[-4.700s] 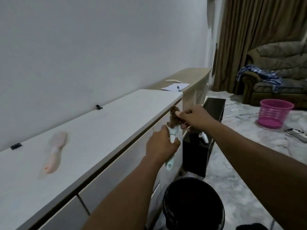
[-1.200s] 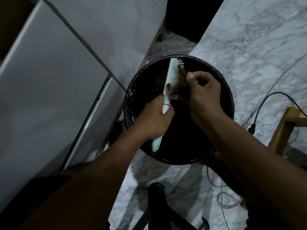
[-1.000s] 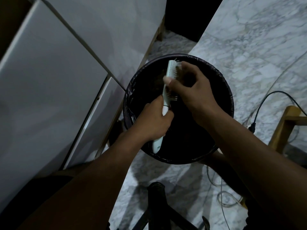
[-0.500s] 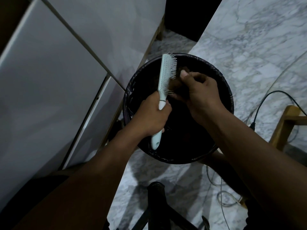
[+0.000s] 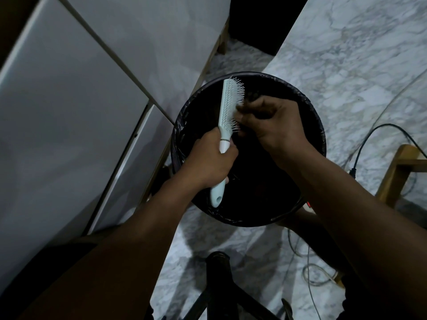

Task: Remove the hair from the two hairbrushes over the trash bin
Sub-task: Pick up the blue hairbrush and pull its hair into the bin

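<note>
A pale blue hairbrush is held upright over the black lined trash bin, bristles facing right. My left hand grips its handle, whose end pokes out below my fist. My right hand is closed against the lower bristles, pinching a dark clump of hair that is hard to make out against the bin. The upper bristles look bare. The second hairbrush is out of view.
White cabinet fronts stand close on the left of the bin. Marble floor lies to the right, with black and white cables and a wooden frame. A black stand rises at the bottom centre.
My view dropped from the cabinet top to the bin. In the last second my right hand has worked down the bristles, and the brush has tilted a little more upright.
</note>
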Available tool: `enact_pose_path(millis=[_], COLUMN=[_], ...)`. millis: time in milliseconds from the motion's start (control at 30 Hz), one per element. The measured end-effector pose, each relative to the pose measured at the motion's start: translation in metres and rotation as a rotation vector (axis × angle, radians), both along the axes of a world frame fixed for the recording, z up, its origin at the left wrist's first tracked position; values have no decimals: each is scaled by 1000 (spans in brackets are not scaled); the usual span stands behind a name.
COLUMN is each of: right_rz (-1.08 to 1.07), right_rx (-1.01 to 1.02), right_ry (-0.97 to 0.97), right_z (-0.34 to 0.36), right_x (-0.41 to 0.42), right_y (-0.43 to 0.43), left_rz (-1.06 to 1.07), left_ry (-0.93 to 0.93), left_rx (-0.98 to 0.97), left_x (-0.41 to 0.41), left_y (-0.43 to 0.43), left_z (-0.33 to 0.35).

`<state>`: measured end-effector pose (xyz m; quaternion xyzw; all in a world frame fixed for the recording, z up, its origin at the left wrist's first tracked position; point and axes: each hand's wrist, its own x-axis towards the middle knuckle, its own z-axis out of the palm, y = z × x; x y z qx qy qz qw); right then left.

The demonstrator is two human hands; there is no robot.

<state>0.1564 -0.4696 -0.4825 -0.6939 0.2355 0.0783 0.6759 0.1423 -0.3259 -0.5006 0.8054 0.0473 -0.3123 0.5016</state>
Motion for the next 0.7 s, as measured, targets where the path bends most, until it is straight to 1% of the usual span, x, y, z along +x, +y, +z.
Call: enact_pose_path(millis=[133, 233, 333, 533, 700], right_rz=[-148, -217, -240, -237, -244], right_rx=[141, 194, 162, -3, 4], right_ry=[104, 158, 175, 136, 151], right_z=[0, 0, 1, -2, -1], right_x=[4, 6, 8, 9, 12], right_y=[-4, -5, -8, -10, -14], left_rz=[12, 50, 52, 43, 68], left_ry=[-11, 15, 9, -1, -40], left_rx=[-18, -56, -36, 31, 109], left_x=[2, 4, 5, 2, 3], left_y=[1, 2, 2, 4, 6], left_z=[2, 3, 2, 0, -2])
